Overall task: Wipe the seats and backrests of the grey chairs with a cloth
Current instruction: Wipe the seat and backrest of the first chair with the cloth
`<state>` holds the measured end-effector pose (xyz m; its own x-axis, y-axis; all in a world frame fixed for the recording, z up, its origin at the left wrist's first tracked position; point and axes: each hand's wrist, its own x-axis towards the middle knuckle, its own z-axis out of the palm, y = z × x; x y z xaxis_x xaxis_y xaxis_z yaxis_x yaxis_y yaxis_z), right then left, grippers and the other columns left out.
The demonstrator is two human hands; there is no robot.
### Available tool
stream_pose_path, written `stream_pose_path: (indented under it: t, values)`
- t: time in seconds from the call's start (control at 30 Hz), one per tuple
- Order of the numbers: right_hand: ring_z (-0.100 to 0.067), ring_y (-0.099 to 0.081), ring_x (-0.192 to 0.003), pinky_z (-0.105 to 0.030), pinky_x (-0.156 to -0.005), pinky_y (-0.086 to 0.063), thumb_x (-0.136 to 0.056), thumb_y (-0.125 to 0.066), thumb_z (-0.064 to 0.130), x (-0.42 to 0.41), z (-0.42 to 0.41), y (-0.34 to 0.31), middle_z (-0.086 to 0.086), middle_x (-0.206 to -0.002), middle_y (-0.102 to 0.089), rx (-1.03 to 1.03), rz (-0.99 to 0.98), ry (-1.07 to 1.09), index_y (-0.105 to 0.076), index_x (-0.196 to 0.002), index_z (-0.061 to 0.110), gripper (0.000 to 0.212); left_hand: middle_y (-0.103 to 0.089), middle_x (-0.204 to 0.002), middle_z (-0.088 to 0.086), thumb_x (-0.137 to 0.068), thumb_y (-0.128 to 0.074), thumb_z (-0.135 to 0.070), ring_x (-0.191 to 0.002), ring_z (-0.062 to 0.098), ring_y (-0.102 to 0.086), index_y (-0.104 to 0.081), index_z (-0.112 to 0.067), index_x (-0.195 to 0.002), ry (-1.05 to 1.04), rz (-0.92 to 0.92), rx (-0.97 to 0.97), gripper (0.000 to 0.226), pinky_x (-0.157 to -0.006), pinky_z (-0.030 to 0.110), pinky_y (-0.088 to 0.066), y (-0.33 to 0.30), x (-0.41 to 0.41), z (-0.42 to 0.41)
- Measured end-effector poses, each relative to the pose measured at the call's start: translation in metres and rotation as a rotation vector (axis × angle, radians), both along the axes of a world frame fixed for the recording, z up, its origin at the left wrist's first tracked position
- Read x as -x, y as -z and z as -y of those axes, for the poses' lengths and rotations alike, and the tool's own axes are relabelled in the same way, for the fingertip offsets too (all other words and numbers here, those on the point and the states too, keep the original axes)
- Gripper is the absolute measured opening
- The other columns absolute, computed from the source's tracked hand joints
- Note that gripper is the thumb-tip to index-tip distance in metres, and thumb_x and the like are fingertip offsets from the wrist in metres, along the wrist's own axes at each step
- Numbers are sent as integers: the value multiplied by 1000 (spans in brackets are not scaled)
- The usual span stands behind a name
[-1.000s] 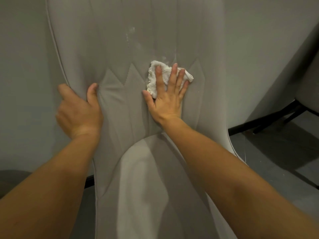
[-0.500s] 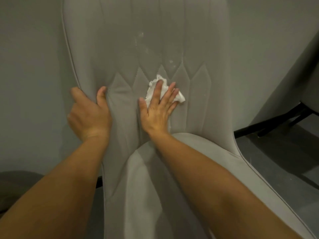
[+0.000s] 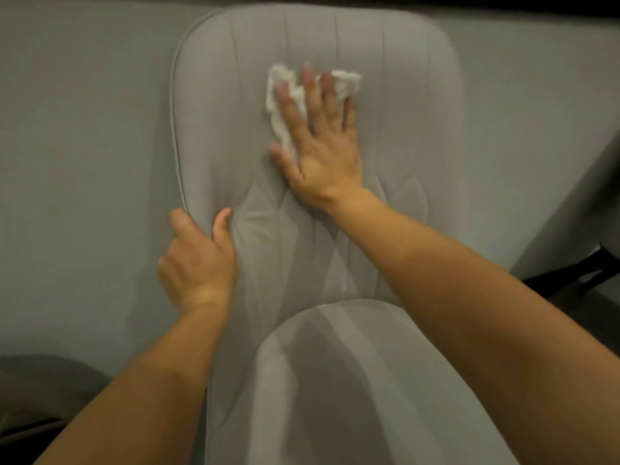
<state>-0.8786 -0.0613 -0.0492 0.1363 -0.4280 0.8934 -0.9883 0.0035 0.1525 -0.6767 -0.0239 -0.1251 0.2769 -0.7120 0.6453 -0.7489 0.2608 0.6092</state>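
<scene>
— So where is the cloth [image 3: 285, 95]?
— High on the backrest [image 3: 385, 62] of the grey chair [image 3: 214, 162], white and crumpled, pinned under the right hand [image 3: 318, 142].
— Gripped?
— No, the fingers lie straight and spread, pressing it flat against the fabric.
— And the left hand [image 3: 196, 260]?
— It holds the backrest's left edge lower down, thumb on the front, fingers curled round behind.
— The seat [image 3: 335, 380]?
— Below, between the two forearms. A dark chair leg [image 3: 570, 280] shows at the right.
</scene>
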Motion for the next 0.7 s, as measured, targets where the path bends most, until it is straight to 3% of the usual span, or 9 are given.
stream_pose_path:
  t: [0.1,0.2,0.27,0.37,0.47,0.6,0.7]
  values:
    - [-34,-16,-152,-52,-122,-5,-98,-39,62,2,-14,47,-13,-163,-26,-129,-294,-133,-32,-156,24,70,-59,-79,36,-93,-48,-54,-66,52,-57,-43,-1,-100,1,9,-24,54,-55,42,-29,-2,0,0]
    - [-29,-18,-152,-50,-123,-9,-98,-38,63,20,-43,93,-8,-163,-27,-223,-402,-108,-34,-155,27,67,-60,-81,36,-93,-47,-54,-68,53,-57,-42,-3,-100,-1,-6,-46,53,-55,42,-29,-4,1,-3]
    - [-30,-20,-151,-52,-122,-11,-98,-41,62,39,-50,92,-7,-162,-28,-224,-348,-37,-35,-154,29,66,-60,-82,37,-93,-47,-55,-69,53,-57,-43,-3,-100,9,-11,-52,53,-56,43,-30,-4,1,-3]
    - [-37,-16,-151,-55,-120,-3,-97,-45,59,39,-37,47,-13,-164,-21,-177,-95,92,-27,-157,26,71,-60,-83,36,-93,-44,-56,-70,53,-57,-42,-3,-100,10,-13,-57,54,-56,43,-29,-4,1,-3]
    - [-38,-9,-152,-58,-120,0,-97,-28,66,20,-10,-21,-17,-165,-14,-97,120,134,-21,-158,21,77,-60,-83,37,-93,-43,-56,-70,53,-57,-43,-1,-103,4,2,-38,55,-56,43,-29,-4,-1,-2]
    - [-39,-16,-150,-59,-121,-6,-98,-31,64,-2,6,-50,-19,-162,-23,-11,112,150,-30,-156,15,76,-59,-82,37,-94,-43,-56,-69,54,-56,-42,-2,-102,0,-12,-16,54,-56,43,-28,-2,-1,-1]
    - [-37,-14,-151,-58,-121,-6,-96,-38,62,-12,-7,-5,-18,-163,-22,-90,99,74,-30,-156,14,78,-59,-81,37,-93,-43,-55,-68,54,-56,-41,-3,-100,9,-6,-26,53,-55,43,-28,-1,-2,-1]
